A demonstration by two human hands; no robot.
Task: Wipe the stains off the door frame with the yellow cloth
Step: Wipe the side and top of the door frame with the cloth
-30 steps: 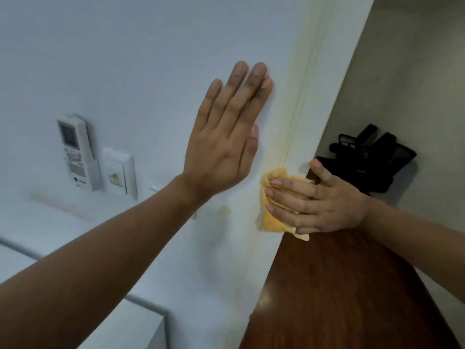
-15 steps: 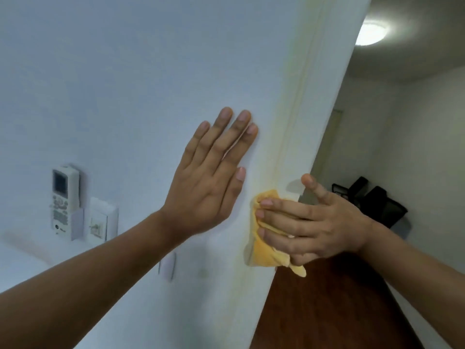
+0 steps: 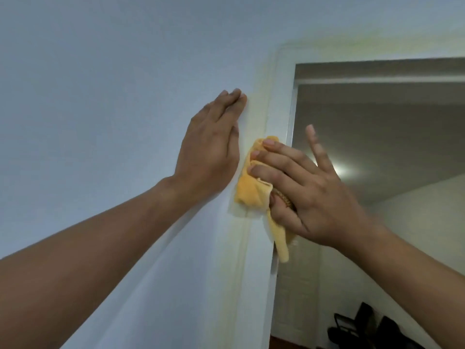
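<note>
The white door frame (image 3: 275, 102) runs up the middle of the view and turns right across the top, with yellowish stains along its outer edge. My right hand (image 3: 309, 190) presses the bunched yellow cloth (image 3: 251, 190) flat against the frame's left upright; a tail of cloth hangs below the palm. My left hand (image 3: 208, 152) lies flat on the pale wall just left of the frame, fingers together, holding nothing.
The pale blue-white wall (image 3: 113, 84) fills the left half. Through the doorway a lit ceiling lamp (image 3: 343, 170) shows behind my right hand, and a black object (image 3: 362, 328) stands low at the far wall.
The view has tilted upward, and the top of the frame now shows. Both hands have moved higher along the frame, the cloth still pressed on it. The remote and switch have left the view.
</note>
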